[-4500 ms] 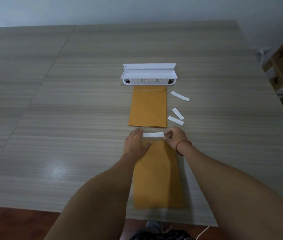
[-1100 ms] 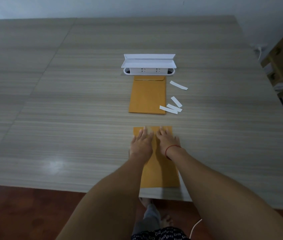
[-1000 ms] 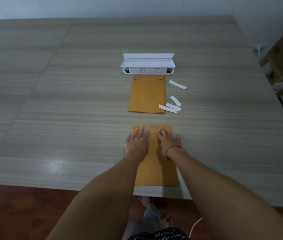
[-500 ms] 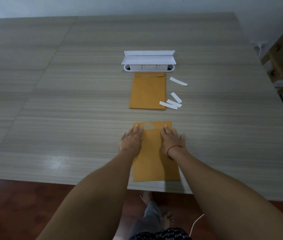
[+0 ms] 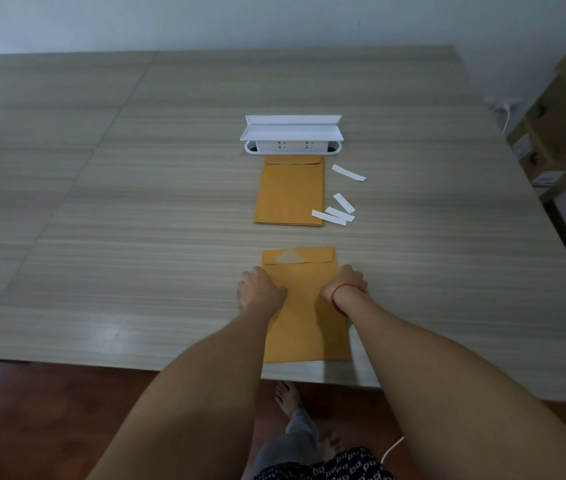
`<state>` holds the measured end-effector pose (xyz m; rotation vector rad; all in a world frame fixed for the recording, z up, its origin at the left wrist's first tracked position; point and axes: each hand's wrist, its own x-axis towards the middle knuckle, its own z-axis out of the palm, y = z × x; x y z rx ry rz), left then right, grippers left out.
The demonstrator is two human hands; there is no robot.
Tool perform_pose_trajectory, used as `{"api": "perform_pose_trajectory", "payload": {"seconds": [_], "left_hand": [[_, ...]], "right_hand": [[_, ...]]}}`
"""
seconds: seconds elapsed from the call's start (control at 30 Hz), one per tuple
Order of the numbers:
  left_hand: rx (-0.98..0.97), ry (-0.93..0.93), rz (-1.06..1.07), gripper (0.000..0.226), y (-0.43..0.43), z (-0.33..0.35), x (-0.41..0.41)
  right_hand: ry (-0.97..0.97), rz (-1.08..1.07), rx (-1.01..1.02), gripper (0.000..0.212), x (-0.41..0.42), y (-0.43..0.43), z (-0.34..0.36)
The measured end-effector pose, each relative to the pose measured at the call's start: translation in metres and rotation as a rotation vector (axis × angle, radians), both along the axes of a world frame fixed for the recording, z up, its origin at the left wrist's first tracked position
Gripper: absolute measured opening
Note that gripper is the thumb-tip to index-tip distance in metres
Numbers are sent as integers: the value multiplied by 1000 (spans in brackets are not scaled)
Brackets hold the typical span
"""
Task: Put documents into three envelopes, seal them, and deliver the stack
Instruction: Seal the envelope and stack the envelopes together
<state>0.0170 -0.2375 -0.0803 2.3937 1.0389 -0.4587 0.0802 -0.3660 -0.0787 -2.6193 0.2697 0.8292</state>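
Straight ahead at twelve o'clock, near the front edge of the pale wood-grain table, a mustard-brown flat paper envelope lies lengthwise. Its flap is folded down at the far end, with a pale half-moon patch on it. My left hand sits at its nine o'clock edge. My right hand, with a thin red cord round the wrist, sits at its three o'clock edge. The fingers of both hands are bent down over the paper's sides, knuckles up. I cannot tell whether they have caught the edges or only rest against them. Farther out at twelve o'clock lies a pile of matching brown envelopes, its far end just beside a white plastic socket box with a raised lid. Loose white paper strips lie at that pile's three and four o'clock. I judge this envelope sealed and the gathering step in hand. Next I must lift it level and lay it square on the far pile, clear of the strips.
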Motion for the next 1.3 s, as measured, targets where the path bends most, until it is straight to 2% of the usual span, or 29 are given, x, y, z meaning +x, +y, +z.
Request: {"api": "perform_pose_trajectory", "payload": {"seconds": [0.17,0.3,0.43,0.57,0.63,0.7,0.8,0.9,1.0,1.13,1.3], "left_hand": [[-149,-31,294,92,-3,-4,-6],[-281,-91,406,82,0,2,-4],[-306,-162,383,79,12,21,14],[-258,-284,332,76,33,41,43],[-253,-340,330,77,44,44,60],[-253,-379,335,78,55,45,76],[-270,-376,362,78,74,37,103],[-267,-369,383,80,87,26,130],[-259,-340,359,82,92,16,153],[-296,-317,325,85,92,5,180],[-300,-311,299,81,88,-1,205]], "right_hand": [[89,-191,94,62,-3,-1,-5],[139,-209,158,62,0,0,-4],[89,-223,287,57,18,17,8],[2,-90,321,22,49,30,21],[-20,7,332,35,67,38,24],[-67,89,304,46,85,48,23],[-127,237,157,46,112,53,15],[-44,349,-37,64,128,50,-3],[-26,432,-129,68,135,43,-18],[-88,391,-194,63,151,36,-22],[-167,321,-169,58,176,35,-20]]}}
